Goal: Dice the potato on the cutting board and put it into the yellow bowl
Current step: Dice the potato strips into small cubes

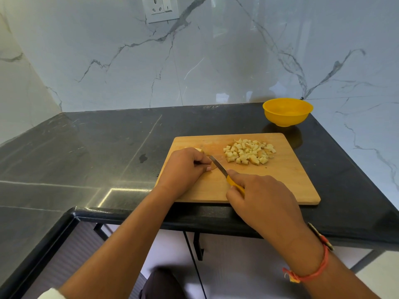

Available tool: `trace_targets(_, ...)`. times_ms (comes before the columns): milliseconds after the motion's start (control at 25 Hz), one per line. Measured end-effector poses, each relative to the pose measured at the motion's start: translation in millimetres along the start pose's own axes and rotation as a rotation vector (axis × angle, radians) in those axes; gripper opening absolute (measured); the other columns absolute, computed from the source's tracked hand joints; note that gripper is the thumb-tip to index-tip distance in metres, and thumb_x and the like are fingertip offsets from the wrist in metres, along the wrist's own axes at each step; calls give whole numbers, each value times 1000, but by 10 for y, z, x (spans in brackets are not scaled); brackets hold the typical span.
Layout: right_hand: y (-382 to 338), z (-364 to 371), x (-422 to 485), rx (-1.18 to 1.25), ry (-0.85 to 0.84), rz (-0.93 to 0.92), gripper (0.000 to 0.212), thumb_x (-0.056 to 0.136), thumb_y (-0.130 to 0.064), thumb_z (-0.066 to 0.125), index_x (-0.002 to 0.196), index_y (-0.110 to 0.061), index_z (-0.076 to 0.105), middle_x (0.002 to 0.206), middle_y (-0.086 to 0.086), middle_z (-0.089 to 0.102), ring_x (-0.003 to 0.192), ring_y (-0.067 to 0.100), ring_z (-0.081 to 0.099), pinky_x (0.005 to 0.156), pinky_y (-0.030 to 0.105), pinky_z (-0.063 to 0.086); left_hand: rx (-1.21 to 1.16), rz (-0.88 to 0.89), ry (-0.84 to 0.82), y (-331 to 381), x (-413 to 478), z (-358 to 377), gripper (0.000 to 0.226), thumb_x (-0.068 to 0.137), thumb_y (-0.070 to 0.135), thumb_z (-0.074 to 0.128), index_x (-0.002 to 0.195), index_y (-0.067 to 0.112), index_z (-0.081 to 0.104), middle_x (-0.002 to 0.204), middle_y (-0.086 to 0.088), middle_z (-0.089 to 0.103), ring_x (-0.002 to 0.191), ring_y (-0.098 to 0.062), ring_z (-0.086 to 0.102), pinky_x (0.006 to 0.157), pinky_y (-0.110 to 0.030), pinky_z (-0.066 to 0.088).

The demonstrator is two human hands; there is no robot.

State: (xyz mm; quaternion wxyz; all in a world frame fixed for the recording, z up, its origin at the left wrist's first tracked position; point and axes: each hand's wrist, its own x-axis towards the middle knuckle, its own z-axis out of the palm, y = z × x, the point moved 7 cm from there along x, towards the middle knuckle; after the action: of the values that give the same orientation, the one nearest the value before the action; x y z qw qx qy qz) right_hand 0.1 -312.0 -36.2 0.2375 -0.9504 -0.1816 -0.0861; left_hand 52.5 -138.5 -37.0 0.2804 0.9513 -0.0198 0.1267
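A wooden cutting board (287, 180) lies on the black counter. A heap of diced potato (249, 151) sits on its far half. My left hand (183, 167) curls over a remaining potato piece (199, 150) at the board's left side, hiding most of it. My right hand (261, 201) grips the yellow handle of a knife (218, 165), whose blade points toward my left fingers. The yellow bowl (287, 112) stands beyond the board at the back right, and nothing shows inside it.
The black counter (97, 152) stretches left of the board, with a small dark wet spot (143, 158) on it. A marble wall with a socket (160, 8) rises behind. The counter's front edge runs just below the board.
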Motion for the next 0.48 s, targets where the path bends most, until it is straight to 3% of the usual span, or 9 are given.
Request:
trace_targets(280, 3, -23, 6, -99, -56, -31, 48, 97, -44, 36, 145, -48, 35, 71, -12, 52, 66, 9, 50, 55, 26, 44, -22, -37, 57, -3, -12, 7, 17, 85, 26, 75, 101, 23, 77, 103, 7, 73, 97, -6, 62, 91, -21, 46)
trace_targets(400, 45, -126, -156, -157, -78, -34, 48, 98, -43, 33, 146, -51, 29, 68, -13, 47, 65, 7, 46, 52, 23, 38, -34, -50, 80, -31, -15, 26, 17, 85, 28, 75, 101, 23, 77, 103, 9, 72, 95, -3, 61, 84, -13, 42)
trace_targets(480, 47, -201, -249, -174, -58, -25, 48, 98, -44, 32, 145, -53, 27, 67, -12, 47, 66, 8, 48, 56, 24, 44, -52, -63, 93, -61, -25, 22, 16, 84, 29, 76, 98, 24, 77, 100, 10, 71, 91, -1, 60, 79, -8, 40)
